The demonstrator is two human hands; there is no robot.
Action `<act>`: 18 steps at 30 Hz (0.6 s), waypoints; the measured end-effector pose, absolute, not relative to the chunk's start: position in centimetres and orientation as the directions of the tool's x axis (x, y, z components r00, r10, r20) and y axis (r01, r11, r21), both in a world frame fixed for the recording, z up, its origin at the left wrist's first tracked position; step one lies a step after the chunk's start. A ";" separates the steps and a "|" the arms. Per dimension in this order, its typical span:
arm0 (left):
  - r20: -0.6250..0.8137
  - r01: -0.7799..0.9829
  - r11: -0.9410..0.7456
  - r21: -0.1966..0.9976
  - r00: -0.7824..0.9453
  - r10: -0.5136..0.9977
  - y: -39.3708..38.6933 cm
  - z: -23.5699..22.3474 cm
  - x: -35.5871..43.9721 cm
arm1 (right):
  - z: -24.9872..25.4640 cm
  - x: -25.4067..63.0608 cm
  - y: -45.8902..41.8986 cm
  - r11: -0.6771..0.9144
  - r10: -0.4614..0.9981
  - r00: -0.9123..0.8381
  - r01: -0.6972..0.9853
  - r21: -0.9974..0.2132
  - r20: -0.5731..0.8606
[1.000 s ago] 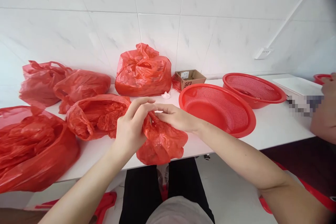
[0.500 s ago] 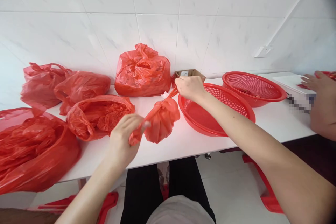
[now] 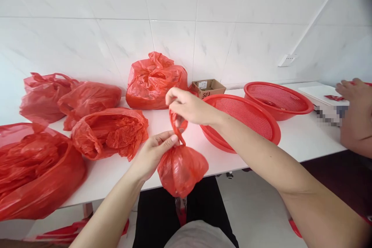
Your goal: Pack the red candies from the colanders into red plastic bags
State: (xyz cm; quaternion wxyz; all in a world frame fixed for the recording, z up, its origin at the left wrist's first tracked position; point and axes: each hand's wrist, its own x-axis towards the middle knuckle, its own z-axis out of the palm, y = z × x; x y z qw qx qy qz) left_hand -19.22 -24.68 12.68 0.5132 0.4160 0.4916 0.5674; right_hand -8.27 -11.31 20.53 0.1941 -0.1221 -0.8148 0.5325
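Observation:
A small red plastic bag (image 3: pixel 182 170) hangs bunched into a ball over the front edge of the white table (image 3: pixel 302 139). My left hand (image 3: pixel 154 153) pinches its neck just above the ball. My right hand (image 3: pixel 186 105) is closed on the bag's twisted handles, which it holds up above the left hand. Both hands are in front of the nearer red colander (image 3: pixel 247 116).
Several filled red plastic bags (image 3: pixel 110 131) lie on the table's left half, another (image 3: pixel 155 81) by the tiled wall. A small cardboard box (image 3: pixel 208 87) and a second red colander (image 3: pixel 277 99) stand behind. Another person's hand (image 3: pixel 353 89) rests on a white board at the right.
My hands first worked at the bag's top, then pulled its handles apart sideways. Now the right hand is above the left and the bag hangs lower, off the table edge.

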 end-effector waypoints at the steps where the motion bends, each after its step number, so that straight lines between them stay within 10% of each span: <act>1: -0.058 -0.141 0.045 0.989 -0.090 0.994 -24.7 12.5 -19.0 | 20.5 -8.5 -12.1 0.423 0.362 -0.912 -0.021 -0.906 0.190; 10: 0.067 -0.057 -0.101 0.993 -0.428 0.901 -25.0 11.8 -20.4 | 15.7 -7.2 -15.6 0.775 0.510 -0.627 0.039 -0.631 0.588; 18: 0.120 0.113 -0.079 0.990 -0.418 0.901 -25.9 11.7 -19.1 | 6.6 -6.5 -17.2 0.394 0.576 -0.818 0.259 -0.882 0.017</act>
